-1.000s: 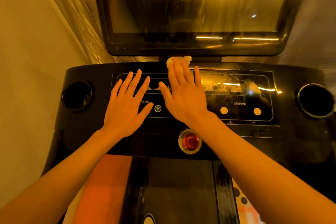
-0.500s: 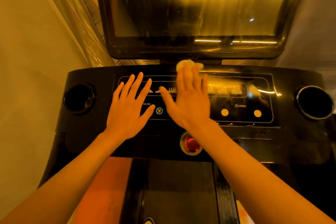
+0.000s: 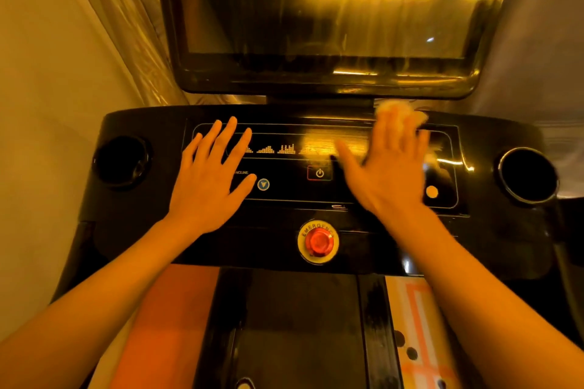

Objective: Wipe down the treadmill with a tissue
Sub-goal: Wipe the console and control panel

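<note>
Nearest, the dark matte belt (image 3: 300,325) of the treadmill (image 3: 505,249) is lying between two bare forearms. Beyond it, a round red button (image 3: 318,241) in a yellow ring is sitting on the glossy black console (image 3: 136,218). The left hand (image 3: 208,180) is resting flat there, fingers straight and spread, holding nothing. The right hand (image 3: 392,174), blurred, is also flat, its straight fingers pressing a crumpled white tissue (image 3: 399,112) on the console's far edge. Round cup holders (image 3: 121,161) are sitting at both ends. Behind, a big shiny screen (image 3: 331,19) is reflecting lamps.
</note>
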Tool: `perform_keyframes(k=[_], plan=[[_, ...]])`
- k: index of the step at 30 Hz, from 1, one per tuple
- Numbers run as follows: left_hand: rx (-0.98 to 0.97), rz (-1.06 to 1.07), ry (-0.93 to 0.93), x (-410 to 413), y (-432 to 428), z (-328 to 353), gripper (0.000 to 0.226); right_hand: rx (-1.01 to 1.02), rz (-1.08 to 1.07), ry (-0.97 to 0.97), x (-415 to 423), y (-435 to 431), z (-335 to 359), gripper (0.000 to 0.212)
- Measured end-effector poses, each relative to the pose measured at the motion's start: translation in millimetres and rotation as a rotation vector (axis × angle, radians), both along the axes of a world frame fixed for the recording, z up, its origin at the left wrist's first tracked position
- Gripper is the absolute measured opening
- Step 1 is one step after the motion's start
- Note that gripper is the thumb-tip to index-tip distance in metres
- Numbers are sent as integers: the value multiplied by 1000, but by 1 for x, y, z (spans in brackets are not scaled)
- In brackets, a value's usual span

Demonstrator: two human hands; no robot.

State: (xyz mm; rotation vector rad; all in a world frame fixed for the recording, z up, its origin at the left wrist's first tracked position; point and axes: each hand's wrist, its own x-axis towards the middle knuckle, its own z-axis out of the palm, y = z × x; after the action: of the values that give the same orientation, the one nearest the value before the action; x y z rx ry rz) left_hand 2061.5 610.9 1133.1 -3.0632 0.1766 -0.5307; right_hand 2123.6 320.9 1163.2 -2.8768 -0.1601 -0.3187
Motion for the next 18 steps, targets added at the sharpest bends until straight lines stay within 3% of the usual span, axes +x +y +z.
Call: perform_keyframes(k=[4,7,9,13,16,18], plan=[[11,5,11,-1,1,-1,74,-21,280,-36,-7,86,1,101],[8,4,15,-1,1,-1,73,-74,367,-49,1,63,5,95],[9,2,13,-1,1,0,73,-75,315,-59,7,14,4,93],[8,5,13,0,1,0,73,48,-4,-14,12,-84,-3,97],[-1,10,10,0,-1,-1,73,147,-172,63,14,-70,4,106],[0,13,16,-1,-1,0,73,107,-82,36,6,-18,6,103]])
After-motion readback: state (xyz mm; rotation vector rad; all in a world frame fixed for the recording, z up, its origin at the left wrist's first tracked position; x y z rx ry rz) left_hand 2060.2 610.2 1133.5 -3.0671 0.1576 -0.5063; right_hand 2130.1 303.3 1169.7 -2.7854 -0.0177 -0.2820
